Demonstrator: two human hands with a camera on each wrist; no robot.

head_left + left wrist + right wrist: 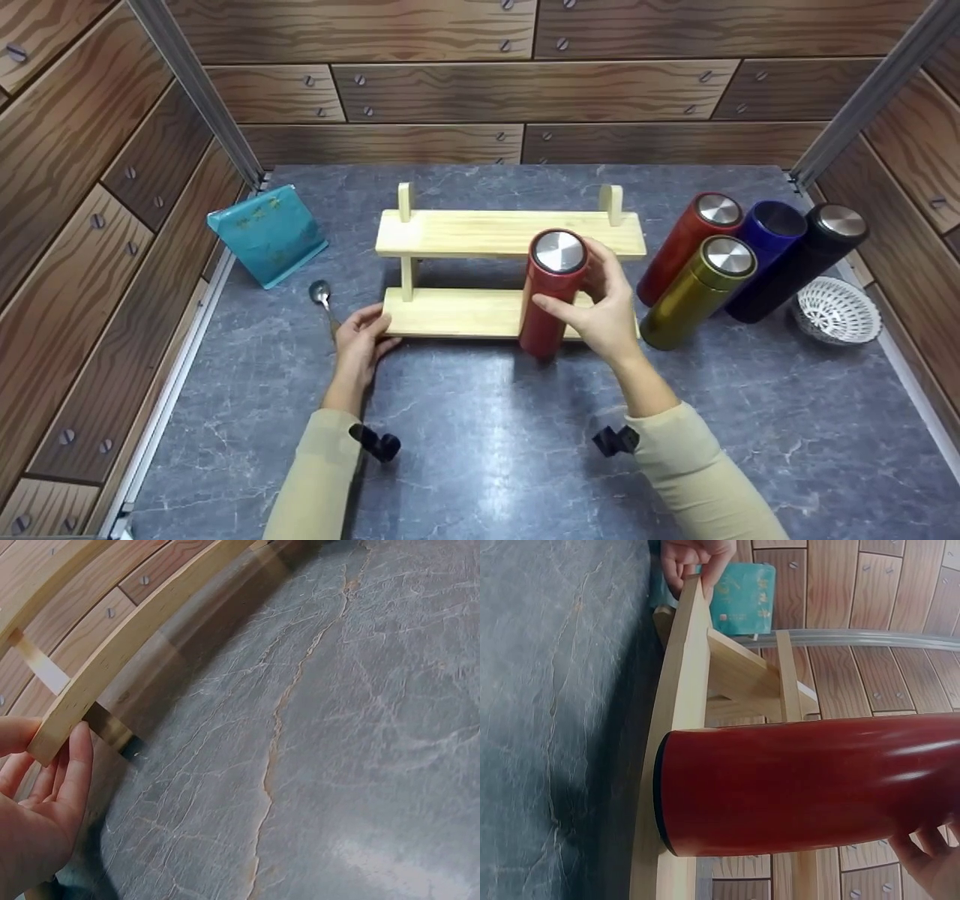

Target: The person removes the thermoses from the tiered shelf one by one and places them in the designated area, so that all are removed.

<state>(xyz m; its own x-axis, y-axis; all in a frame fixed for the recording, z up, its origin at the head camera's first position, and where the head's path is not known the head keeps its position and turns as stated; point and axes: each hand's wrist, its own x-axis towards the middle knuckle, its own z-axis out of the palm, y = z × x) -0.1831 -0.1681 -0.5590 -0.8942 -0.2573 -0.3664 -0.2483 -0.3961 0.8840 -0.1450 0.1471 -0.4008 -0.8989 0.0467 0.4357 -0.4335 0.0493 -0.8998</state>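
My right hand [607,307] grips a red thermos flask [544,315] with a silver lid near its top. The flask stands upright over the front edge of the lower board of a small two-tier wooden shelf [450,311]. In the right wrist view, the base of the red flask [780,791] overlaps that lower board [682,675]. At the shelf's left end my left hand [360,341] pinches the corner of the lower board, thumb above and fingers below, as the left wrist view shows of the hand [49,802] and board [97,667].
Right of the shelf stand another red flask [679,247], a gold flask [690,300], a blue flask [769,232] and a black flask [787,270]. A white patterned bowl [836,311] sits beside them. Leftward are a teal pouch [270,236] and a spoon [321,292].
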